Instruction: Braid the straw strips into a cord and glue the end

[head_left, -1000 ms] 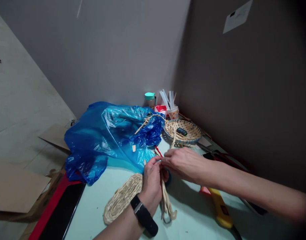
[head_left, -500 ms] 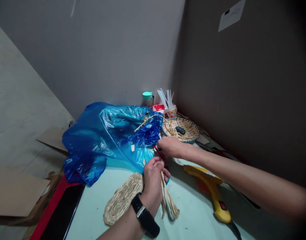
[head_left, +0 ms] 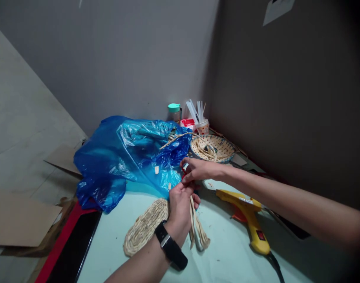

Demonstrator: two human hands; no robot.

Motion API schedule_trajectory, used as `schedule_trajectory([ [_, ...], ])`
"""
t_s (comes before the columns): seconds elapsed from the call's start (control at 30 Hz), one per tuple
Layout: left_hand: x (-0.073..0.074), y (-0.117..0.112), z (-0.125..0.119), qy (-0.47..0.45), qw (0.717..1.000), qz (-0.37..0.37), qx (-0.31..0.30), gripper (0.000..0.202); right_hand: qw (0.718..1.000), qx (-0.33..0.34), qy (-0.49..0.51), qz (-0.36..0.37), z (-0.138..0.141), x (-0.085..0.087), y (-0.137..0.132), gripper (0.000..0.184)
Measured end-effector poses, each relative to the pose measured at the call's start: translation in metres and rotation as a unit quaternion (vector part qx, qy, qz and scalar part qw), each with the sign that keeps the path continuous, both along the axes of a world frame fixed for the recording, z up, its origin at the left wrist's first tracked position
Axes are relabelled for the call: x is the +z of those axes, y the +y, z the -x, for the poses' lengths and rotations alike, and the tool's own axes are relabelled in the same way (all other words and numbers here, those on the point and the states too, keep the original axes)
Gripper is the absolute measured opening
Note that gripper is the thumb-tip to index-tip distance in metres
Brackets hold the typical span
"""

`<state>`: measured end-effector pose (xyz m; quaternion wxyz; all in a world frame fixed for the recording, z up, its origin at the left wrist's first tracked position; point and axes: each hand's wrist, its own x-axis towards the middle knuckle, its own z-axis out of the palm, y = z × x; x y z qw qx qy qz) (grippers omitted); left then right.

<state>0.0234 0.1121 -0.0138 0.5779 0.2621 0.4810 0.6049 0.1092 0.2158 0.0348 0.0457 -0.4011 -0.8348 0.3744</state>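
My left hand [head_left: 181, 202], with a black watch on its wrist, is closed around a bunch of dried plant-fibre strips [head_left: 200, 234]. Their loose ends hang down toward the tabletop. My right hand [head_left: 196, 169] meets its fingertips from the far side, fingers bent around a small red thing [head_left: 184, 171]; most of that is hidden, so its kind cannot be made out. Partly behind my left hand lies an oval braided straw piece [head_left: 146, 226]. A yellow glue gun [head_left: 244, 210] rests on its side below my right forearm.
A large blue plastic bag [head_left: 123, 157] covers the back left of the pale table [head_left: 227, 251]. Behind my right hand stand a woven basket [head_left: 225, 147] with fibre strips, a cup [head_left: 202, 127] of glue sticks and a green-lidded jar [head_left: 174, 112]. Walls close off the back and right.
My right hand has turned and its fingers have come closer over the left fingertips, the red thing still with it. The left hand keeps its hold. The view has shifted slightly.
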Motion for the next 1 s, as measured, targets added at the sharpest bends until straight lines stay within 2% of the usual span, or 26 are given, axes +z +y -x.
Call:
schedule_trajectory([
  [0.07, -0.001, 0.0, 0.0, -0.006, 1.0, -0.002, -0.004, 0.014, 1.0, 0.003, 0.017, -0.01, 0.0, -0.001, -0.002, 0.048],
  [0.23, -0.002, -0.001, 0.002, -0.028, 0.999, -0.004, -0.017, 0.014, 0.996, 0.065, 0.021, -0.05, -0.006, 0.004, -0.003, 0.016],
  [0.3, -0.002, -0.002, 0.003, -0.034, 0.999, -0.003, -0.02, 0.015, 0.993, 0.079, 0.013, -0.092, -0.011, 0.01, -0.009, 0.017],
  [0.4, -0.003, -0.001, 0.002, -0.041, 0.999, -0.004, -0.024, 0.014, 0.979, 0.068, -0.003, -0.193, -0.019, 0.014, -0.027, 0.021],
  [0.5, -0.004, -0.001, 0.001, -0.045, 0.998, -0.01, -0.03, 0.01, 0.955, 0.052, -0.021, -0.29, -0.023, 0.007, -0.048, 0.02],
  [0.57, -0.004, -0.001, 0.0, -0.046, 0.998, -0.015, -0.037, 0.01, 0.942, 0.059, -0.032, -0.328, -0.025, 0.001, -0.058, 0.022],
  [0.67, -0.001, -0.002, 0.0, -0.051, 0.998, -0.02, -0.043, 0.009, 0.925, 0.083, -0.044, -0.369, -0.028, -0.003, -0.064, 0.023],
  [0.87, 0.005, -0.002, 0.001, -0.06, 0.996, -0.004, -0.072, 0.011, 0.894, 0.119, -0.067, -0.427, -0.041, 0.005, -0.053, 0.026],
  [0.93, 0.007, -0.003, 0.001, -0.062, 0.995, 0.007, -0.076, 0.016, 0.895, 0.096, -0.072, -0.431, -0.051, 0.009, -0.051, 0.024],
  [1.0, 0.009, -0.005, 0.002, -0.058, 0.995, 0.018, -0.077, 0.017, 0.91, 0.043, -0.068, -0.408, -0.065, 0.015, -0.052, 0.021],
])
